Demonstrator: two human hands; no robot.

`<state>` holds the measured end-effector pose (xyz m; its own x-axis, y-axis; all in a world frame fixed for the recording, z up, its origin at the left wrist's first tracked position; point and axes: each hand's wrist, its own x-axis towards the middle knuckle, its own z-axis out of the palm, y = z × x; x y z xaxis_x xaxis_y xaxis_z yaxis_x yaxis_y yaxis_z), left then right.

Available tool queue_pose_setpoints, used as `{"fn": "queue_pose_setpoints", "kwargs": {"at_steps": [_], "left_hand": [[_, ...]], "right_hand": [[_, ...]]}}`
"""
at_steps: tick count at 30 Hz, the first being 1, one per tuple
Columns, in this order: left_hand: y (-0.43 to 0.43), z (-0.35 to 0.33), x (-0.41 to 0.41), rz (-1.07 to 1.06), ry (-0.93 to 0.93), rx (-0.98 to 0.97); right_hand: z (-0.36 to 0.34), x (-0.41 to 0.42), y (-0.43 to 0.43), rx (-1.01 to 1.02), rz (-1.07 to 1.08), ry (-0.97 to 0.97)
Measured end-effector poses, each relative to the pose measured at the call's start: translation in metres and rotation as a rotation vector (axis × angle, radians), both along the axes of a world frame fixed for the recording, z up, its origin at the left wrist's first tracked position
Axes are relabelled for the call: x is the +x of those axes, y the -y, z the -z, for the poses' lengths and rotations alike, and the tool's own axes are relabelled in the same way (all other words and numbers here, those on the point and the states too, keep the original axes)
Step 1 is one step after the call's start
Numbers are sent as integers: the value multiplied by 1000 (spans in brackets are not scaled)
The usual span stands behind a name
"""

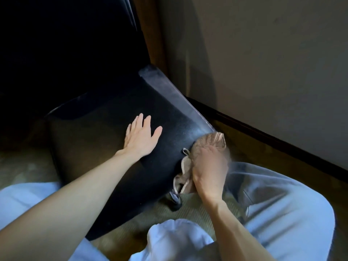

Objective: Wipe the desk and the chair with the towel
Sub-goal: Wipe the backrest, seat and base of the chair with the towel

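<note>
A black leather chair (98, 140) fills the middle of the view, its seat facing me and its dark back rising at the upper left. My left hand (141, 136) lies flat on the seat with fingers spread and straight. A beige towel (203, 146) is bunched against the chair's right front edge. My right hand (209, 168) grips the towel and presses it to that edge; the hand is blurred. Part of the towel hangs below the hand. The desk is not in view.
A chair caster (175, 201) sits on the greenish mat below the seat. A pale wall (263, 63) with a dark baseboard (273, 140) runs along the right. My knees in light blue trousers (282, 213) are at the bottom.
</note>
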<state>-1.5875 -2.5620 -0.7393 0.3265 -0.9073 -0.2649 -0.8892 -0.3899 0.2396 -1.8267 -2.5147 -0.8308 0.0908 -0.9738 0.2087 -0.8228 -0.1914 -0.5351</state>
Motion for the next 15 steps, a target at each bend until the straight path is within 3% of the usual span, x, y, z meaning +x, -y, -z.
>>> {"fn": "queue_pose_setpoints", "kwargs": {"at_steps": [5,9,11,15], "left_hand": [[-3,-6,8,-14,-39,20],[-10,-10,15,-40,-72,-4],[-18,-13,23,-72,-93,-18],[-36,-25,52,-140,-117,-32]], "right_hand": [[-6,-24,2,150,73,146],[-41,-5,8,-62,-15,273],[-62,20,18,-123,-164,198],[-82,82,30,3,-335,-176]]}}
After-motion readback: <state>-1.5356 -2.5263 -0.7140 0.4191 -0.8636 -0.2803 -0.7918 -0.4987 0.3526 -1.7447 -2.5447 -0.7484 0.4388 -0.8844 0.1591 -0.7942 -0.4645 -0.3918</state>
